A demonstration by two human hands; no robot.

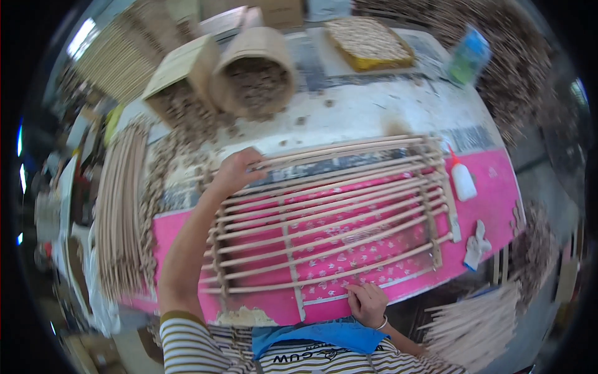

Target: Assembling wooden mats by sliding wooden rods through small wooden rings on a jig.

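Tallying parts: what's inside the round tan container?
The round tan container shows small brown pieces heaped at its open mouth. What lies deeper is hidden behind them.

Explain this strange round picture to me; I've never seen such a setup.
There is no machine here: someone works bare-handed, filmed by a wide fisheye camera worn on the head, hence the bent edges. A slatted wooden frame lies on the table, mostly over its pink cover. The left hand is at the frame's far left corner; whether it grips anything is unclear. The right hand, by the near side, appears to hold nothing. Around them are a red-tipped white bottle and, leftward, loose wooden rods.
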